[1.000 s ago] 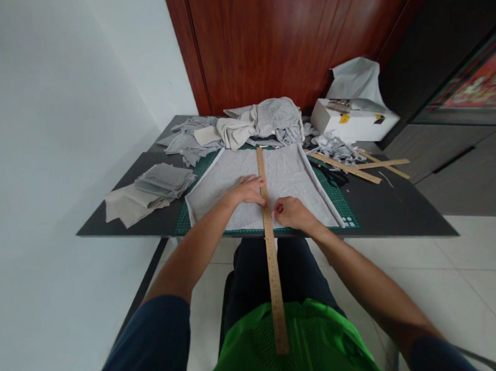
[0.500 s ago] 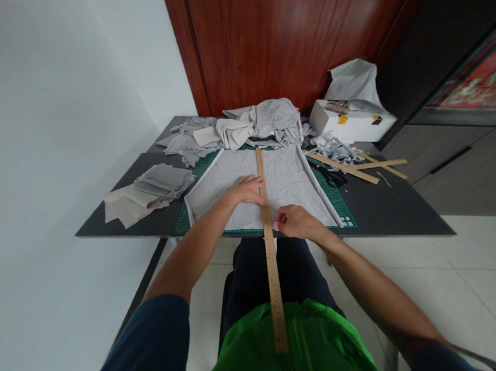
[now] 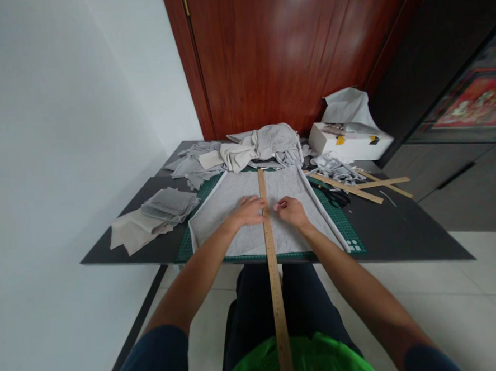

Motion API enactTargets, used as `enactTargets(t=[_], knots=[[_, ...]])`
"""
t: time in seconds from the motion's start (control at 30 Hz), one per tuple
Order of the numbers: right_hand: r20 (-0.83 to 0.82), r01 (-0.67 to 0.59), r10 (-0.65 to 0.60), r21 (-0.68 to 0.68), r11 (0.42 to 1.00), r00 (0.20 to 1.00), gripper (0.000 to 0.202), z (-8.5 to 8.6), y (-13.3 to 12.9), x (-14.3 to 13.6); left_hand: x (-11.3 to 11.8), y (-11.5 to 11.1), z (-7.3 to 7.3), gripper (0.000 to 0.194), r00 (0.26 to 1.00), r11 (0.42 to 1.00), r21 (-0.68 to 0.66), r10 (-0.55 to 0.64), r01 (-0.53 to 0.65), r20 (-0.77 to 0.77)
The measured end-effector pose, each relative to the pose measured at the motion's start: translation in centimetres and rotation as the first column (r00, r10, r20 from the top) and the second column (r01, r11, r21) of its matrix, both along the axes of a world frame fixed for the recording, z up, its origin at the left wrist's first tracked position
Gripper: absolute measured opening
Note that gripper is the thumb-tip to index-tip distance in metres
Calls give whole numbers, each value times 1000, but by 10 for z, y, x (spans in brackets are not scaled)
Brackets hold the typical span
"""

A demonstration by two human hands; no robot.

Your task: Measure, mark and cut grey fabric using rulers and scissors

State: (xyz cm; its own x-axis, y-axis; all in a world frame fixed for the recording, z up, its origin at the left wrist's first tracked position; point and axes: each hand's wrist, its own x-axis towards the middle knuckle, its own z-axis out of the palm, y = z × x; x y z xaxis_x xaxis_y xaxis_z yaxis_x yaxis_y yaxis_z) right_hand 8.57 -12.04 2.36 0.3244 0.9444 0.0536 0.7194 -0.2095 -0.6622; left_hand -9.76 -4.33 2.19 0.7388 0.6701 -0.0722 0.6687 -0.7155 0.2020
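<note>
A grey piece of fabric [image 3: 291, 236] lies spread over a green cutting mat [image 3: 340, 219]. Down its middle runs a long wooden ruler [image 3: 272, 262], which overhangs the table's near edge toward my body. My left hand [image 3: 249, 211] rests with fingers spread on the fabric and the ruler's left edge, pressing it flat. To the right of the ruler, my right hand [image 3: 291, 211] is closed in a pinch on a small pinkish piece of tailor's chalk [image 3: 276, 207], close above the fabric.
Folded cloths [image 3: 165, 210] lie at the left of the dark table [image 3: 402, 237]. Heaped fabric [image 3: 271, 145] stands at the back. On the right are black scissors [image 3: 335, 195], crossed wooden rulers [image 3: 357, 187], fabric scraps [image 3: 335, 166] and a white box [image 3: 346, 143].
My right hand has moved up the fabric, away from the near table edge, along the ruler with the chalk. My left hand stays on the ruler. The camera view has tilted upward.
</note>
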Motion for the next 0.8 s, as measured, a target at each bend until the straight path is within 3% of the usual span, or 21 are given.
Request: enactTargets(t=[0.17, 0.4, 0.5, 0.8], knots=[[-30, -17, 18, 27, 999, 999, 18, -12, 16, -7, 1, 4, -13, 30, 992, 992, 121, 15, -31, 129], [-129, -48, 64, 122, 991, 990, 24, -18, 25, 22, 3, 10, -35, 31, 916, 979, 187, 2, -84, 402], [-163, 47, -22, 149, 988, 986, 31, -17, 31, 48, 2, 11, -39, 33, 904, 978, 189, -5, -84, 427], [-62, 287, -280, 175, 942, 958, 35, -23, 36, 122, 1, 14, -45, 32, 894, 974, 218, -45, -60, 446]])
